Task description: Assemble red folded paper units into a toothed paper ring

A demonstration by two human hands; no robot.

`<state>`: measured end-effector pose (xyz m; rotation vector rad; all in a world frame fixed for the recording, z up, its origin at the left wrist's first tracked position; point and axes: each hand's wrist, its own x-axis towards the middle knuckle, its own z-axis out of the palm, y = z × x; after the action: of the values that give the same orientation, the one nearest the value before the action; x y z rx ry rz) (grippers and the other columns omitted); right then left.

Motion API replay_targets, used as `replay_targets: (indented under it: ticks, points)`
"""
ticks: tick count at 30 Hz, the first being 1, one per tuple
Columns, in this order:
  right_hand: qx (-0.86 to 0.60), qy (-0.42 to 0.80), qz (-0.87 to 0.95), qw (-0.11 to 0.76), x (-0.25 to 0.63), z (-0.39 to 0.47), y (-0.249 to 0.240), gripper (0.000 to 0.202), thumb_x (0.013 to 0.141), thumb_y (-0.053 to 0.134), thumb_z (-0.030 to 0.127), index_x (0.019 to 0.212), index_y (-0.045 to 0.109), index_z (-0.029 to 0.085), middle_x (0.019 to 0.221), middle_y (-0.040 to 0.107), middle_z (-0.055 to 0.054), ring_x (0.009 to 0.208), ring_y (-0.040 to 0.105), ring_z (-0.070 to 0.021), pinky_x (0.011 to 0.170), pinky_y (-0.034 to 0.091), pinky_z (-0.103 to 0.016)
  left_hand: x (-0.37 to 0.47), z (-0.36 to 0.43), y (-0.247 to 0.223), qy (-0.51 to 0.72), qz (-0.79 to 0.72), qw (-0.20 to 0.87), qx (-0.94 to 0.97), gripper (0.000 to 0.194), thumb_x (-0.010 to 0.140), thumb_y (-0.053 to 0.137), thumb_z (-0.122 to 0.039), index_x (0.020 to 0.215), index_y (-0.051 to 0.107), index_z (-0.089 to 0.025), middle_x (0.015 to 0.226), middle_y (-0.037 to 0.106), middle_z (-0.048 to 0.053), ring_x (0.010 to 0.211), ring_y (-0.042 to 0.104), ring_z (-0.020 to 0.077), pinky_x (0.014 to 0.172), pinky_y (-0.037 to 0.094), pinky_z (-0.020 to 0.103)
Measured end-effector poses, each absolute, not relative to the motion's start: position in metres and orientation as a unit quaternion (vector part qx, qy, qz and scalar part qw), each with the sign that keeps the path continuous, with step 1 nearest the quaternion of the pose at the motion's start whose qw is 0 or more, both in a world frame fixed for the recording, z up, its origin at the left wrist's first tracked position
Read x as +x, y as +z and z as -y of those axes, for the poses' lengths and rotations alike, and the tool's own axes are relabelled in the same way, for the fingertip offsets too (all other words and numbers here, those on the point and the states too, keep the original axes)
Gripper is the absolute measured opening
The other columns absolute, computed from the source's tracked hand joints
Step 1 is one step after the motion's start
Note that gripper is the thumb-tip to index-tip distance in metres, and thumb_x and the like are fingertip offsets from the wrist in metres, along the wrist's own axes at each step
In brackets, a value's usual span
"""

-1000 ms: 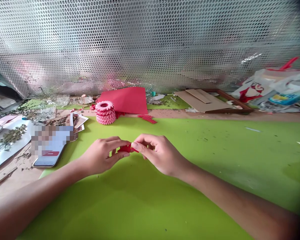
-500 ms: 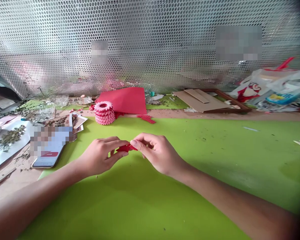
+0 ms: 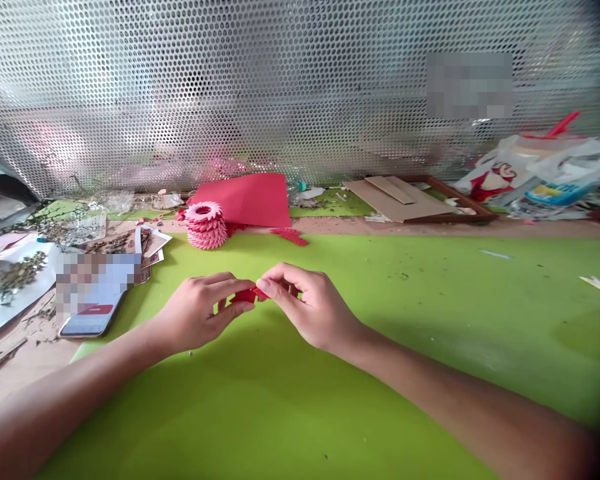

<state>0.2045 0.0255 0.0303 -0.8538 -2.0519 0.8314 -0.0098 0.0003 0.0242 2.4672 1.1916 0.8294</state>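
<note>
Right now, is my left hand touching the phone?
Apart. The head view shows green surface between the left hand and the phone.

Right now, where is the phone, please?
In the head view, the phone lies at the left side, beyond the left forearm, just nearer than the small photos and partly blurred.

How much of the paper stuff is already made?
The pink stack on the green mat already looks made. The left hand and right hand pinch small red paper between them. Perhaps left: the loose red pieces and big red sheet, both untouched. I can't tell how many more are needed.
</note>
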Motion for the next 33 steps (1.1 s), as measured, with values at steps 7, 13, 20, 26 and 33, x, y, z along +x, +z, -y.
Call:
replay_targets:
  ticks: [7,13,20,26,33]
  points:
    - [-0.313,0.354,0.801,0.368,0.203,-0.0263,0.0251,0.026,0.099,0.054,0.036,0.087,0.066,0.016,0.073,0.066,0.0,0.059,0.051,-0.01,0.053,0.038,-0.021,-0.0102,-0.001,0.022,0.302,-0.417,0.139,0.846,0.022,0.098,0.054,-0.029,0.109,0.07,-0.021,0.084,0.068,0.002,0.065,0.06,0.0106,0.063,0.045,0.021]
    - [-0.321,0.361,0.792,0.373,0.2031,-0.0287,0.0263,0.024,0.098,0.055,0.035,0.086,0.065,0.017,0.071,0.064,0.001,0.057,0.049,-0.0093,0.053,0.038,-0.022,-0.01,-0.0018,0.0214,0.306,-0.419,0.142,0.843,0.023,0.097,0.055,-0.029,0.115,0.069,-0.022,0.089,0.07,0.002,0.065,0.062,0.0093,0.063,0.045,0.02]
    - [-0.328,0.44,0.751,0.367,0.204,-0.029,0.024,0.015,0.097,0.057,0.036,0.098,0.058,0.021,0.078,0.067,0.001,0.066,0.058,-0.0112,0.058,0.044,-0.022,-0.0099,-0.0006,0.0226,0.312,-0.426,0.104,0.843,0.024,0.098,0.054,-0.03,0.115,0.069,-0.022,0.089,0.071,0.002,0.065,0.063,0.0103,0.06,0.044,0.021]
    - [-0.336,0.46,0.741,0.355,0.2038,-0.0291,0.0241,0.015,0.097,0.056,0.035,0.102,0.057,0.021,0.079,0.066,0.002,0.058,0.051,-0.0094,0.052,0.04,-0.021,-0.0097,-0.0012,0.0215,0.314,-0.423,0.099,0.844,0.025,0.098,0.054,-0.03,0.117,0.068,-0.023,0.091,0.072,0.002,0.07,0.065,0.012,0.065,0.046,0.023]
    - [-0.328,0.507,0.72,0.342,0.2056,-0.0308,0.028,0.016,0.095,0.058,0.036,0.102,0.057,0.022,0.08,0.064,0.001,0.059,0.051,-0.0102,0.053,0.042,-0.023,-0.0086,-0.0027,0.0241,0.335,-0.402,0.162,0.837,0.025,0.098,0.054,-0.027,0.117,0.069,-0.02,0.092,0.071,0.004,0.076,0.065,0.0116,0.07,0.049,0.021]
